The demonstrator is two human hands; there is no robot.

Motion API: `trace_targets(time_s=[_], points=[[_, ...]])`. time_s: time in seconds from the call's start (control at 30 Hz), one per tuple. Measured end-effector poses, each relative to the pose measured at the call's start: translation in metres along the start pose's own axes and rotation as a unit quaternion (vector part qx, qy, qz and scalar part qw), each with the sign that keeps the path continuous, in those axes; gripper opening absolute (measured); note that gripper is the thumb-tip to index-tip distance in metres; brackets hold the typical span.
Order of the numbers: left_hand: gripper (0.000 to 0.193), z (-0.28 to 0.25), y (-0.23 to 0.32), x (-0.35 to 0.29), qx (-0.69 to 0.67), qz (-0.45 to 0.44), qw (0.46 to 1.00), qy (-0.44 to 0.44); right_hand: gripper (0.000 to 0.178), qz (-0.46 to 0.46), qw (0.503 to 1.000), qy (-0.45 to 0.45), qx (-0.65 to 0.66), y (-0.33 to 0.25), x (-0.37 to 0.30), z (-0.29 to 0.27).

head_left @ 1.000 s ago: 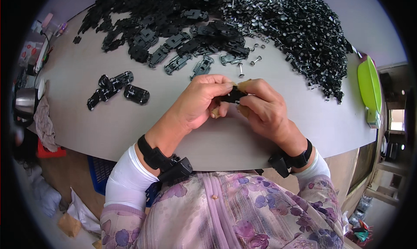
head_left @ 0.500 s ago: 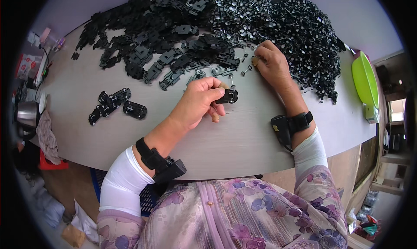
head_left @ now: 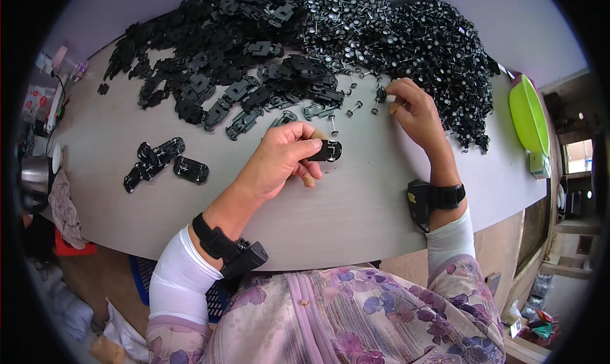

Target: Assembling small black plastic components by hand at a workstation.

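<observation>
My left hand (head_left: pixel 279 157), over the middle of the table, pinches a black toy car chassis (head_left: pixel 329 150) with metal axles across it. Just beyond it a wheel axle (head_left: pixel 333 125) lies on the table. My right hand (head_left: pixel 416 110) is by the wheel pile with its fingers curled in. A pair of wheels on an axle (head_left: pixel 379 96) shows right beside its fingertips; whether the fingers grip it is hidden. Another wheel axle (head_left: pixel 354 108) lies to the left of that. Tan covers sit on some fingertips of both hands.
A heap of black chassis (head_left: pixel 210 72) fills the back left, beside a big pile of wheel axles (head_left: pixel 438 59). Several chassis with wheels (head_left: pixel 152 161) lie at the left. A green basin (head_left: pixel 528 115) stands at the right edge, a metal pot (head_left: pixel 37 176) at the left.
My right hand has drawn back from the pile, slightly rightward and nearer; a wheel axle now shows beside its fingers. My left hand, with the chassis, has shifted slightly left and nearer in the picture.
</observation>
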State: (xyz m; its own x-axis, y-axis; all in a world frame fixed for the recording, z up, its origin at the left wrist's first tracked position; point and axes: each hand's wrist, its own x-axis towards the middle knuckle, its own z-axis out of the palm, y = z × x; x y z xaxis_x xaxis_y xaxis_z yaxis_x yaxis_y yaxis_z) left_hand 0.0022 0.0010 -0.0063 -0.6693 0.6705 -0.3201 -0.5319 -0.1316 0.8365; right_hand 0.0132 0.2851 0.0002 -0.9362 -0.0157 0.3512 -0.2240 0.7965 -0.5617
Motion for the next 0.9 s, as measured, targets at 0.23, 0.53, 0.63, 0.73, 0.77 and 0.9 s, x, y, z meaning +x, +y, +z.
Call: trace_targets(time_s=[0.23, 0.53, 0.63, 0.73, 0.77, 0.9], points=[[0.016, 0.002, 0.001, -0.001, -0.001, 0.001, 1.000, -0.001, 0.022, 0.021, 0.999, -0.009, 0.032, -0.005, -0.003, -0.007], [0.017, 0.000, -0.001, -0.001, 0.011, -0.001, 1.000, -0.012, 0.017, 0.019, 0.996, -0.059, -0.062, -0.017, -0.006, -0.009], [0.019, -0.001, -0.001, 0.000, 0.012, -0.005, 1.000, -0.016, 0.014, 0.009, 0.987, 0.003, -0.158, -0.022, -0.009, -0.012], [0.019, -0.001, 0.000, -0.002, 0.015, -0.006, 1.000, -0.012, 0.012, 0.041, 0.966, 0.018, -0.256, -0.027, -0.015, -0.012], [0.019, 0.000, 0.001, -0.003, 0.020, -0.004, 1.000, -0.010, 0.012, 0.048, 0.964, -0.009, -0.262, -0.021, -0.020, -0.008], [0.016, 0.001, 0.000, -0.003, 0.007, -0.003, 1.000, -0.001, 0.018, 0.067, 0.974, -0.061, -0.206, -0.027, -0.033, -0.012]])
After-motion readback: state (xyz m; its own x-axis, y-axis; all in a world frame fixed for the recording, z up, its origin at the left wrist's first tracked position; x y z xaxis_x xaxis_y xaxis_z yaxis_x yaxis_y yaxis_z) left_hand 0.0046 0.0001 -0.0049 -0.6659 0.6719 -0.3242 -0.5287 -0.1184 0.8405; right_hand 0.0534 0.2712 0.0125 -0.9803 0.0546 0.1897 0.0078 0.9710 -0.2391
